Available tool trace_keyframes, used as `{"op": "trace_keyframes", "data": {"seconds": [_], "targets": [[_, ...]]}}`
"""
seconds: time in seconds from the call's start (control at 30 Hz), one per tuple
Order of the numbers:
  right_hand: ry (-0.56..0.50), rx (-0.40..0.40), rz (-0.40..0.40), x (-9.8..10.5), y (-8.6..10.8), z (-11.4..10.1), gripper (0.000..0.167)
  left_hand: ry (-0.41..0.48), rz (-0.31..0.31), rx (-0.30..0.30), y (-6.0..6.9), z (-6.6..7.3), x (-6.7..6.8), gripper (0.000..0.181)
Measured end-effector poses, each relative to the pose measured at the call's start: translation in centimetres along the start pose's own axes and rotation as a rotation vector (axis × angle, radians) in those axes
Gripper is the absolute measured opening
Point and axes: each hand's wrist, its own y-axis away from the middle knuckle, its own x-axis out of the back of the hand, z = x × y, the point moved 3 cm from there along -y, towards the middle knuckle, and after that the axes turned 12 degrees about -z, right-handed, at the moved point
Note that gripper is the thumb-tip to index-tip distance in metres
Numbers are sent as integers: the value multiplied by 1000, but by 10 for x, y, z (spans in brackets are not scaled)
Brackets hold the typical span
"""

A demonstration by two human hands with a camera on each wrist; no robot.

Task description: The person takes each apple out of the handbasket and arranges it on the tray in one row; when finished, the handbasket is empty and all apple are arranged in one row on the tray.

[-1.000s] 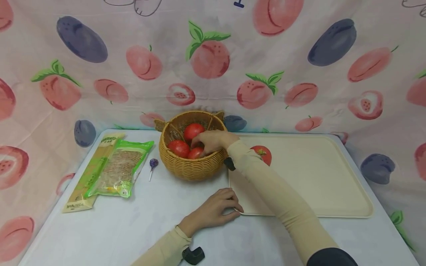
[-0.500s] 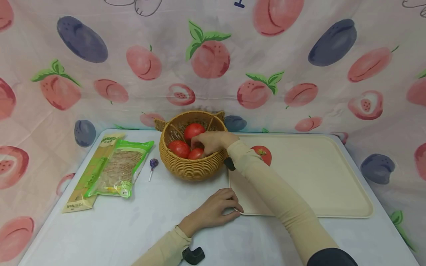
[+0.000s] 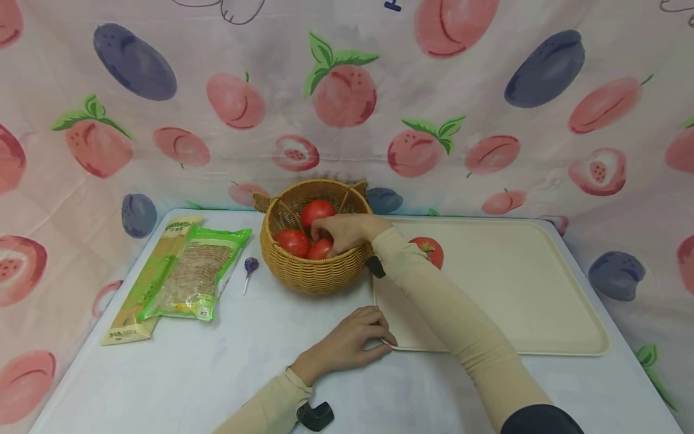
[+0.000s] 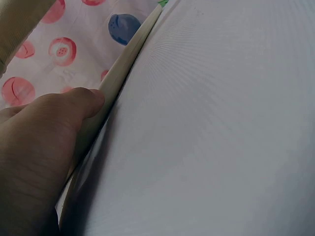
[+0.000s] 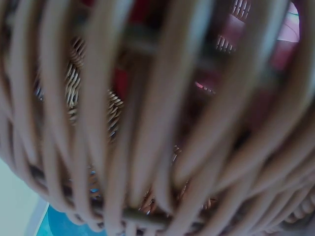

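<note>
My right hand (image 3: 349,232) reaches over the rim into the wicker basket (image 3: 309,278), its fingers curled down on a red tomato (image 3: 320,249). Two more tomatoes show there, one at the back (image 3: 317,212) and one at the left (image 3: 293,242); the hand hides the rest of the inside. The right wrist view is filled by blurred basket weave (image 5: 147,123). My left hand (image 3: 349,340) grips the near left corner of the beige tray (image 3: 531,289). In the left wrist view its thumb (image 4: 88,102) lies against the tray's rim. Another tomato (image 3: 434,250) sits on the tray, partly behind my right sleeve.
Left of the basket lies a lollipop (image 3: 249,271). Farther left, a green-edged clear packet (image 3: 197,271) overlaps a long yellow-green packet (image 3: 130,307). A fruit-print cloth (image 3: 336,150) hangs behind the white table (image 3: 217,380).
The head view has shifted very slightly. Both hands, the tomatoes and the tray otherwise keep their places.
</note>
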Motion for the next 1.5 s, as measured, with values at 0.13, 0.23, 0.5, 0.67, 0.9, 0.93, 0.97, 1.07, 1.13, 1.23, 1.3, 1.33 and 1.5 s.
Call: {"op": "trace_keyframes", "data": {"seconds": [0.13, 0.23, 0.5, 0.67, 0.9, 0.93, 0.97, 1.07, 1.13, 1.23, 1.3, 1.33, 1.5], "targets": [[-7, 20, 17, 0, 1, -1, 41, 10, -2, -1, 0, 0, 0, 8], [-26, 18, 32, 1, 3, -1, 41, 13, -1, -3, -1, 0, -1, 8], [-25, -26, 77, 2, 6, 1, 44, 19, -7, -4, -1, 0, 0, 9], [-50, 8, 154, 5, 8, 1, 49, 22, -9, 3, -1, 2, 2, 9], [-104, 101, 310, 7, 14, 1, 54, 8, -6, 7, 0, 2, 3, 9], [-109, 107, 330, 7, 15, 2, 55, 4, -3, 5, 1, 2, 3, 9], [-115, 112, 350, 7, 17, 2, 56, 1, -2, 4, 1, 2, 2, 9], [-136, 126, 405, 7, 20, 2, 60, 2, 4, -3, 1, 2, 2, 9], [-146, 132, 441, 6, 22, 2, 61, 5, 6, -6, 1, 2, 2, 8], [-158, 126, 491, 5, 26, 3, 59, 14, 3, -3, 1, 1, 1, 8], [-170, 121, 519, 4, 29, 4, 58, 14, 1, -2, 1, 1, 1, 8], [-177, 127, 532, 3, 30, 4, 57, 14, -2, -1, 1, 1, 1, 9], [-203, 206, 632, 1, 37, 5, 55, 13, -6, 0, 1, 1, 1, 9]]}}
